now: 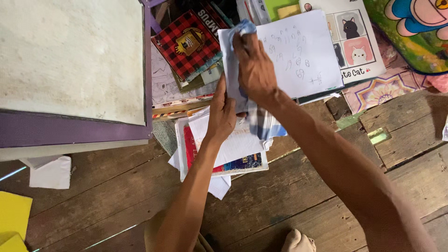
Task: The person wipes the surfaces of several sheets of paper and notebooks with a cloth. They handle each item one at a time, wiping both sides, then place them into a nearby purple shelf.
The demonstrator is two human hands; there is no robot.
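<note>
Both forearms stretch away from the body over the wooden plank floor (298,196), converging on one spot. The left hand (221,112) reaches up with its fingers curled shut around the lower part of a pale blue cloth (232,60). Just above it, the right hand (254,65) is bent at the wrist, knuckles up, its fingers pinched closed on the cloth's upper end. The two hands nearly touch, with the fabric gathered between them.

The cloth is crumpled, light blue at the top where it bunches out past the right fingertips; a striped, checked tail hangs down below the right wrist.

Directly under the grip lies a loose heap of white papers and a red-covered book (219,154). Just beyond the right hand sits a white sheet with pencilled figures (303,51). To the left of the grip lies a red-and-black plaid book (186,42), and farther left still a low table with a purple edge (74,126). Farthest off, to the right, rests a sheet of cat pictures (354,42).
</note>
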